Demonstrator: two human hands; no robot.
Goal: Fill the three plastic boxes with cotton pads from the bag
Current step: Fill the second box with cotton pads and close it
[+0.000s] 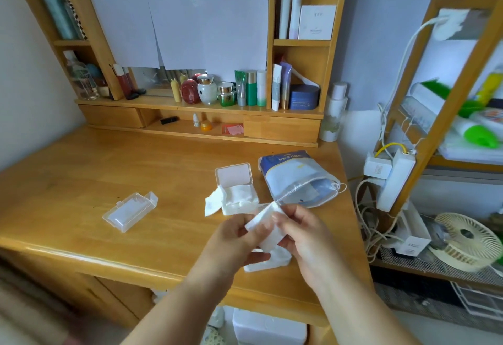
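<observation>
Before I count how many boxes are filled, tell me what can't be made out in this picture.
- Third box: head view, mostly hidden under both hands and the held cotton pads.
- Closed box: its clouded plastic hides how full it is.
- Open box: pads overflow it, so their number is unclear.
- Bag: its inside is too dim to show what remains.

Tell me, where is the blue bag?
The blue bag lies on the desk's right side, just right of the open box.
</observation>
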